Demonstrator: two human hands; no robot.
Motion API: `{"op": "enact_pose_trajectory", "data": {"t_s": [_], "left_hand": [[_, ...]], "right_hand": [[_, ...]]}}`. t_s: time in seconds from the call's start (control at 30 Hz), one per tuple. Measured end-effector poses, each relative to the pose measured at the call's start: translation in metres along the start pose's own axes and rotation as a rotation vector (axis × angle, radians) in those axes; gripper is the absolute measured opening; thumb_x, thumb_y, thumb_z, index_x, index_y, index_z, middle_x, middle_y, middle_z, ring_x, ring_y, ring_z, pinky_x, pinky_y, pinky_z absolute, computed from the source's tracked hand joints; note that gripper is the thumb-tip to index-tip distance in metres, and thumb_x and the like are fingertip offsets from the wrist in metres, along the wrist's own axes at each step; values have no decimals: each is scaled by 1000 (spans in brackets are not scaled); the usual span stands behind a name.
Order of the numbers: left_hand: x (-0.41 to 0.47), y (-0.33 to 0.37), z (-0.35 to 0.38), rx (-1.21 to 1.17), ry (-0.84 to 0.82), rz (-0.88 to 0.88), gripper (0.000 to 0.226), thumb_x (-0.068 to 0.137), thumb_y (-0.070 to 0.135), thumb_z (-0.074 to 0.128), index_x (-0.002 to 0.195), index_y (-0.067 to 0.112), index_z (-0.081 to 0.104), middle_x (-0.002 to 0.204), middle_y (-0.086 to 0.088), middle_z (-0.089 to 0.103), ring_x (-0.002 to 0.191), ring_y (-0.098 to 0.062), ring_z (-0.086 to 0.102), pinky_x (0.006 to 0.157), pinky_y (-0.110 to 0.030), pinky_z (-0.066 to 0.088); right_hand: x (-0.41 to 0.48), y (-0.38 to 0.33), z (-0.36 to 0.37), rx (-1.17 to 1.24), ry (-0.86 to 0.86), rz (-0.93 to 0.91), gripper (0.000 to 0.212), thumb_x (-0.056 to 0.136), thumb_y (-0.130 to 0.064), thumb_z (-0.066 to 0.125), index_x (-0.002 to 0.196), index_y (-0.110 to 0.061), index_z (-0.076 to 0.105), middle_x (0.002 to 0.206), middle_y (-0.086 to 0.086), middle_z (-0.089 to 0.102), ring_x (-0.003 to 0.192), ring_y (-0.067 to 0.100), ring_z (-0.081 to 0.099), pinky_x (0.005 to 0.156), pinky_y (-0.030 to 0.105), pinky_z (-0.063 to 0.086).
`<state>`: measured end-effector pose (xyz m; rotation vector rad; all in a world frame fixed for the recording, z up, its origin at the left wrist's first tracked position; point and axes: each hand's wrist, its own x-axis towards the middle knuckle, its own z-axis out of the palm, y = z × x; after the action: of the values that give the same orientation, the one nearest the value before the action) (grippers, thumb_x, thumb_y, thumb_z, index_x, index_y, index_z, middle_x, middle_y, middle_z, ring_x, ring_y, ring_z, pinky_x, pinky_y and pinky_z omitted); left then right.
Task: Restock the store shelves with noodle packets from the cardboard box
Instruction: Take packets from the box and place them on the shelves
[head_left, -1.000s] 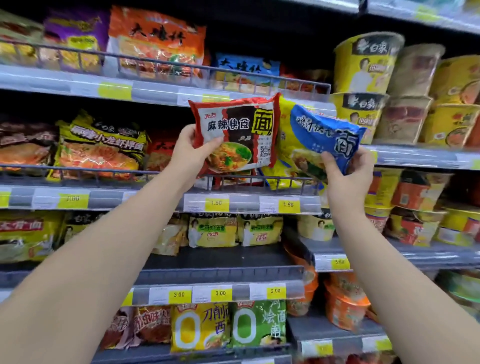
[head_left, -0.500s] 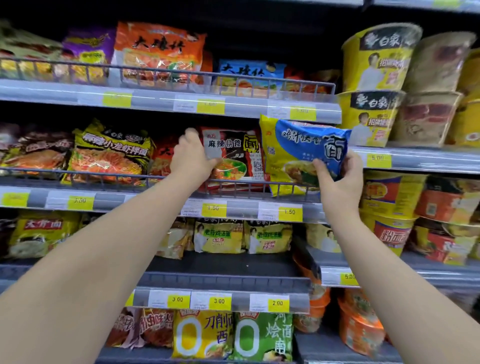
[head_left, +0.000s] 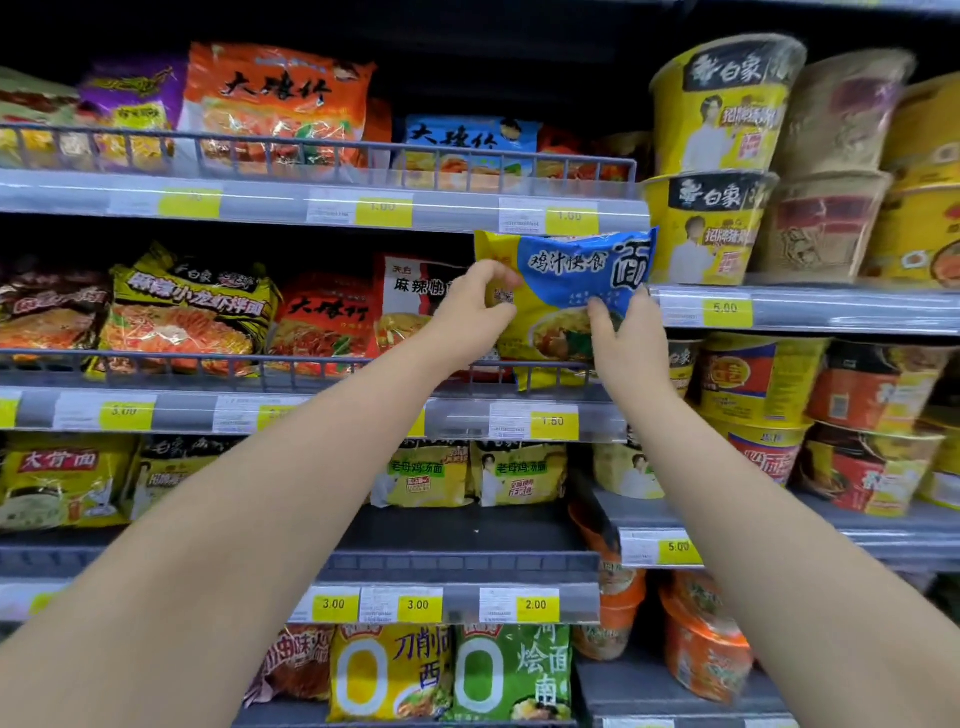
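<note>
A blue-and-yellow noodle packet (head_left: 576, 280) stands upright at the right end of the second shelf, behind the wire rail (head_left: 311, 358). My left hand (head_left: 467, 312) pinches its left edge with curled fingers. My right hand (head_left: 623, 332) grips its lower right part. Just left of it, a red-and-white noodle packet (head_left: 410, 296) stands on the same shelf behind my left hand, with no hand on it. The cardboard box is out of view.
Noodle bags fill the shelves to the left (head_left: 187, 312) and above (head_left: 275, 109). Yellow noodle bowls (head_left: 711, 156) and red tubs (head_left: 857, 415) are stacked on the right. A half-bare shelf (head_left: 467, 530) lies below. Yellow price tags (head_left: 550, 421) line the shelf edges.
My left hand set the red-and-white packet on the shelf, let go and moved right onto the blue-and-yellow packet. My right hand pushed that packet in behind the rail.
</note>
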<state>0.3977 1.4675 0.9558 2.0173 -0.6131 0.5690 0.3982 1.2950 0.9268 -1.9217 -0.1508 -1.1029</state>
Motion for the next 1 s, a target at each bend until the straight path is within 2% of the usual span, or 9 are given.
{"op": "enact_pose_trajectory", "data": {"t_s": [0.07,0.17,0.23,0.33,0.43,0.57,0.7,0.87,1.0], "left_hand": [[2,0,4,31,42,10,25,90,10,49,106,28,46,119,-13,51,57,-10,42,49,-23,33],[5,-6,6,59,89,35,25,90,7,50,103,28,44,115,-5,53,60,-4,40,51,-22,31],[8,-9,7,99,98,30,23,92,8,51,106,25,44,100,1,51,57,-6,41,50,-23,31],[17,-7,8,174,94,34,24,92,11,54,112,21,44,92,-1,52,54,-10,43,50,-27,34],[27,-3,11,246,69,19,27,91,15,57,114,22,43,85,-1,52,56,-13,47,52,-29,39],[35,-1,18,313,53,-4,31,91,15,57,118,23,43,88,-1,49,58,-12,47,51,-29,37],[40,-1,17,325,56,-52,32,90,11,56,119,22,47,97,-6,50,60,-14,47,49,-28,35],[42,-9,16,453,-44,-134,48,87,5,50,130,25,52,130,-14,54,102,-31,59,73,-28,44],[32,-6,15,516,105,-105,35,84,12,58,114,28,63,134,-13,38,112,-33,50,97,-37,45]], "right_hand": [[-2,-2,2,-149,17,-6,57,98,-33,44,143,-3,29,135,15,39,115,26,48,89,34,43],[-17,-2,4,-342,130,-126,69,96,-25,49,150,-5,9,136,14,32,119,24,39,98,30,37],[-25,-1,7,-376,201,-206,70,93,-15,51,150,-8,11,138,14,33,123,27,36,103,33,33],[-31,4,12,-446,228,-301,61,88,-10,53,145,-9,31,143,17,37,130,32,37,104,42,35],[-36,9,13,-591,153,-313,51,90,-20,52,140,-12,42,152,17,29,139,33,29,106,49,31],[-32,4,-1,-753,-63,-230,55,96,-36,40,147,-17,28,159,11,10,145,28,12,110,46,24],[-23,-5,-10,-828,-180,-234,52,98,-38,33,146,-16,29,158,14,9,144,29,14,109,44,27],[-9,-8,-9,-912,-335,-155,51,101,-40,25,138,-11,43,158,14,11,142,30,18,107,43,28],[-13,-12,-5,-765,-180,-261,39,97,-32,38,117,-8,62,142,15,40,127,33,37,95,41,37]]}}
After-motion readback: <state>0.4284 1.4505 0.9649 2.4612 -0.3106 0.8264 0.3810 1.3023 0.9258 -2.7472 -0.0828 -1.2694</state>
